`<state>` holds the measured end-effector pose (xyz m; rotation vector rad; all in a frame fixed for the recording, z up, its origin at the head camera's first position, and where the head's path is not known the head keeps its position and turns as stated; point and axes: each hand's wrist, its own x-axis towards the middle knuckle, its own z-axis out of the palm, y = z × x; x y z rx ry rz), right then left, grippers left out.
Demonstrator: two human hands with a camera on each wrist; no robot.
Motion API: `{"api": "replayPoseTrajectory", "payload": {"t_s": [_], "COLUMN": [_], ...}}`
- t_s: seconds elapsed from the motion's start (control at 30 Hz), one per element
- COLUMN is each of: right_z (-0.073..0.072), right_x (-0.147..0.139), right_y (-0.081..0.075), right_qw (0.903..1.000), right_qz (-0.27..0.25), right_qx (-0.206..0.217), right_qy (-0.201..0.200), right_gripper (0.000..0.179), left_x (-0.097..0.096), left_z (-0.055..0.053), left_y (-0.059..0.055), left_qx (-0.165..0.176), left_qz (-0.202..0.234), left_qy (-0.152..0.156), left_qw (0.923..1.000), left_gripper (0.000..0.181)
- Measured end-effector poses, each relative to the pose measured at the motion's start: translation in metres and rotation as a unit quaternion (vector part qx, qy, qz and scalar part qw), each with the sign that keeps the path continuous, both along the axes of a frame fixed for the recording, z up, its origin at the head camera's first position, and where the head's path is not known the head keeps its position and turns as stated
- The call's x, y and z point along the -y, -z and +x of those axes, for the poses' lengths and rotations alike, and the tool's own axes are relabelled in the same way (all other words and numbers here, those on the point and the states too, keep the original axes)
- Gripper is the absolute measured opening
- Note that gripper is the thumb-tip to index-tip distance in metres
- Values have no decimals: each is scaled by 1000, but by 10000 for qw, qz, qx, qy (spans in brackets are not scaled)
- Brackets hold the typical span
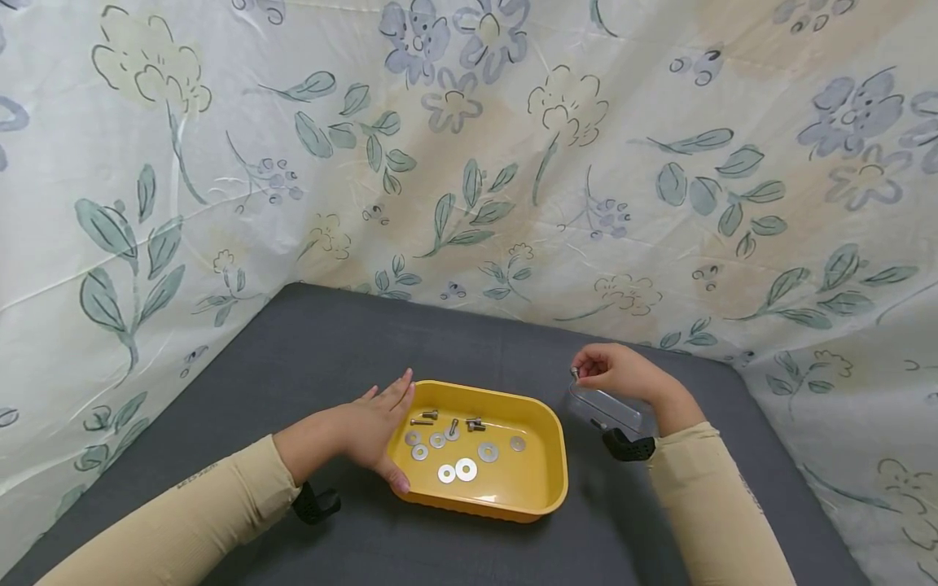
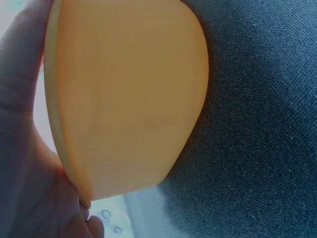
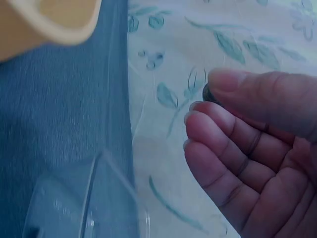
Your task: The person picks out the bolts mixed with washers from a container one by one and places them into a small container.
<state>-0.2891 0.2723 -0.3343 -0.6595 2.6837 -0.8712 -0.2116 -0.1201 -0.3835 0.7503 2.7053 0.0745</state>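
Note:
A yellow tray (image 1: 506,509) sits mid-table with several metal washers (image 1: 466,469) and several bolts (image 1: 475,425) in it. My left hand (image 1: 370,431) rests along the tray's left end, fingers and thumb spread over the rim. The left wrist view shows the tray's outer wall (image 2: 129,99) beside that hand. Above the far end of a clear plastic box (image 1: 619,415), my right hand (image 1: 623,376) pinches a small metal bolt (image 1: 575,373) between thumb and fingers. Only a dark end of the bolt (image 3: 206,93) shows in the right wrist view.
A dark bolt (image 1: 598,423) shows in the clear box, right of the tray. Dark grey cloth (image 1: 352,325) covers the table. Floral fabric (image 1: 454,203) hangs behind it and at both sides. Each wrist wears a black mount (image 1: 628,446).

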Motion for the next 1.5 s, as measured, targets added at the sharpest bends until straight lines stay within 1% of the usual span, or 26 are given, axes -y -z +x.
{"api": "replayPoseTrajectory", "payload": {"t_s": [0.17,0.37,0.5,0.77,0.93,1.17,1.37,1.5], "right_z": [-3,-7,-9,-10,-11,-12,-12,-12], "right_x": [-19,-36,-43,-53,-58,-66,-68,-69], "right_y": [4,10,13,13,13,17,18,18], "right_qw": [9997,9983,9977,9960,9951,9954,9945,9943], "right_qz": [-60,-25,46,175,206,169,217,300], "right_qx": [30,185,231,308,428,518,601,598], "right_qy": [228,544,633,815,865,790,825,831], "right_gripper": [18,25,26,26,26,23,16,18], "left_x": [0,0,0,1,1,1,2,3], "left_z": [-1,-1,-1,-2,-3,-4,-3,-2], "left_y": [0,0,0,1,1,3,2,2], "left_qx": [9,6,-4,-29,-45,-26,-12,-17], "left_qz": [13,7,45,107,163,161,180,202], "left_qy": [0,29,57,86,107,81,68,81], "left_qw": [10000,10000,10000,9999,9998,9998,9998,9998], "left_gripper": [144,144,144,143,143,144,143,143]}}
